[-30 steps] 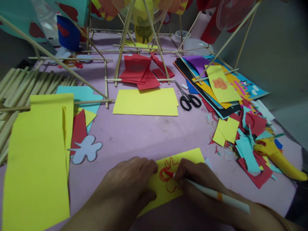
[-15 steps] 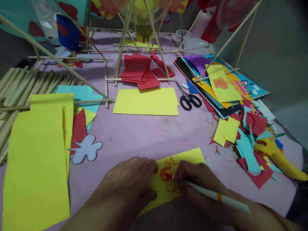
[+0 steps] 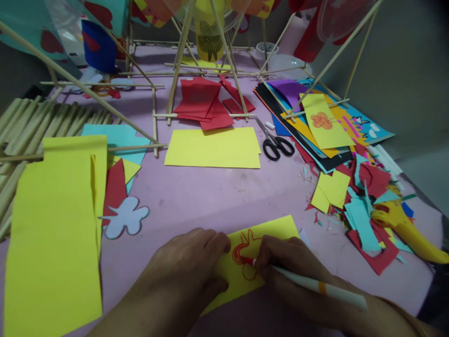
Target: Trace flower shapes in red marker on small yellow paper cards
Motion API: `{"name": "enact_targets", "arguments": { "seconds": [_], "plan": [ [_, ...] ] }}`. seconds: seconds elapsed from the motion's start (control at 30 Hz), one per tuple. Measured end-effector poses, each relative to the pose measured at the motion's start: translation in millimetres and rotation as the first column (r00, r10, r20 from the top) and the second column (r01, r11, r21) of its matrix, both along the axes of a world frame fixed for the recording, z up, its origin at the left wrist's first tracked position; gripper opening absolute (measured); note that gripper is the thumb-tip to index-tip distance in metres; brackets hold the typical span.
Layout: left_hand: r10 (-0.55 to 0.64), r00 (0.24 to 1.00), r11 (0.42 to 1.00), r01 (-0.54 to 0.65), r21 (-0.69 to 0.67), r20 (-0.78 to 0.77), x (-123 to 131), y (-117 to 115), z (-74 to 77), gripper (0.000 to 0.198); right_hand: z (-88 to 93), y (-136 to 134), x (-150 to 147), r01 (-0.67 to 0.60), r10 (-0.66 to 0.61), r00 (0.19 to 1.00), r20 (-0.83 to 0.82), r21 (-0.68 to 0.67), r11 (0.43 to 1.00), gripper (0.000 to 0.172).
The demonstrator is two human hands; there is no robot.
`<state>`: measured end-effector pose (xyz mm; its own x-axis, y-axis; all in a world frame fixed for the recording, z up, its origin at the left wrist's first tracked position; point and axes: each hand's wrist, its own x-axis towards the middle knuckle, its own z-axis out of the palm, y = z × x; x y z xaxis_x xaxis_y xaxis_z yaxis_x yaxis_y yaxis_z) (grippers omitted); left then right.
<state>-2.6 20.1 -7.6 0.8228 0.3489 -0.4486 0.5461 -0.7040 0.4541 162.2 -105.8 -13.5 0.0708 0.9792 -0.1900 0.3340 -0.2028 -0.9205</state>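
A small yellow paper [image 3: 277,228] lies on the pink table [image 3: 210,192] close to me, with a red line drawing [image 3: 243,248] on it. My right hand [image 3: 291,264] is closed round a white marker with a red tip [image 3: 315,285], and the tip rests on the drawing. My left hand [image 3: 189,269] lies on the paper's left part with the fingers curled, pressing it down; nothing is held in it.
Black-handled scissors [image 3: 275,142] lie beyond a yellow sheet [image 3: 213,149]. Red papers [image 3: 205,103], a stack of coloured sheets [image 3: 315,126], scraps [image 3: 361,206] and a yellow glue gun [image 3: 407,229] sit at right. A large yellow sheet [image 3: 56,224], bamboo sticks [image 3: 28,126] and stick frames [image 3: 182,61] stand at left and back.
The marker tip has shifted slightly down along the red drawing. My left hand has stayed where it was.
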Motion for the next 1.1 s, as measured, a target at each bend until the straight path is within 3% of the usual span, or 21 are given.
{"name": "enact_targets", "arguments": {
  "seconds": [0.6,1.1],
  "plan": [
    [0.032,0.999,0.999,-0.032,0.002,-0.01,2,-2,6.4,0.034,3.1,-3,2,0.053,-0.069,0.991,-0.114,-0.139,0.989,0.012],
    [0.051,0.999,0.999,-0.051,0.008,0.008,1,-3,8.6,0.032,0.8,-6,4,0.112,-0.134,0.986,-0.101,-0.194,0.975,0.01]
  ]
}}
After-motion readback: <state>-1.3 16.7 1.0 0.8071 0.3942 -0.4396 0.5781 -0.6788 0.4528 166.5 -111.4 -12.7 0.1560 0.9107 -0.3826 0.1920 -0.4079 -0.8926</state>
